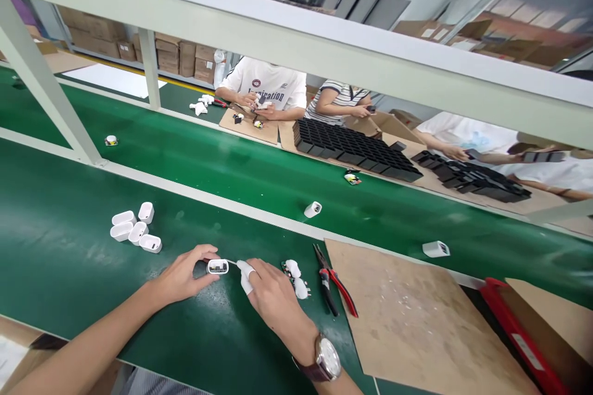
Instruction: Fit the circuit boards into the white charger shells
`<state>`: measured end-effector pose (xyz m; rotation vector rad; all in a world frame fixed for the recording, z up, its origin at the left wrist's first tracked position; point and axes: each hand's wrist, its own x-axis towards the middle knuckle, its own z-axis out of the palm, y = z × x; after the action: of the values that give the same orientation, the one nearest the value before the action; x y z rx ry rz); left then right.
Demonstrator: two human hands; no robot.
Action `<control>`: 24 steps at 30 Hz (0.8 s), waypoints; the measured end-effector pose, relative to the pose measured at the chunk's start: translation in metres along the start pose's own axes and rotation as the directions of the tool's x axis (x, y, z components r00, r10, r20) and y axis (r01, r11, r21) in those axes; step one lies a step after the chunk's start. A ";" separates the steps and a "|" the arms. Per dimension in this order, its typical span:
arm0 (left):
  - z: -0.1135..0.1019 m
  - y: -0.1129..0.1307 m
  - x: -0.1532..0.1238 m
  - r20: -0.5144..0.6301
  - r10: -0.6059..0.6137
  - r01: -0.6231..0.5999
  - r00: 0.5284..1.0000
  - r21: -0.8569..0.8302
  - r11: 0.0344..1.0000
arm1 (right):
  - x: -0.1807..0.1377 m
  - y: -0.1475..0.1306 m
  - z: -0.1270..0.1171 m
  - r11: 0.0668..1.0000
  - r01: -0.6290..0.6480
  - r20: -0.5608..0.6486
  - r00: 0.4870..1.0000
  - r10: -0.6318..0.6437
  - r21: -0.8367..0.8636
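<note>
My left hand [183, 276] pinches a small white plastic housing [217, 266] on the green mat, open end facing me. My right hand [271, 293], with a white cot on the index finger and a wristwatch, is closed on a thin tool whose tip reaches the housing. Just right of that hand lie small white parts with a circuit piece [296, 278]. Several empty white housings [136, 229] sit in a cluster to the left.
Red-handled pliers [334, 287] lie beside a cardboard sheet [407, 321]. Loose white housings [313, 209] [436, 249] rest on the green belt. Across it, other people handle parts over black trays [352, 148]. A red bin [523, 333] stands at right.
</note>
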<state>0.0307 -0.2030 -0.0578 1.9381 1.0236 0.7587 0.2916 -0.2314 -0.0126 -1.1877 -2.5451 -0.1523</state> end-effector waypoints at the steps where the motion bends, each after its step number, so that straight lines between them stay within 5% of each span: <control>1: 0.000 0.000 0.000 0.003 0.000 0.000 1.000 -0.004 1.000 | 0.000 0.001 -0.001 1.000 0.006 -0.002 1.000 -0.006 0.009; 24: 0.001 0.000 0.000 0.023 -0.049 0.049 0.999 -0.007 0.999 | 0.019 0.005 0.012 0.975 0.086 -0.025 0.996 -0.083 0.204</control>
<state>0.0312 -0.2034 -0.0585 1.9039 1.0489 0.7104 0.2814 -0.2120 -0.0176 -0.9967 -2.5265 0.0798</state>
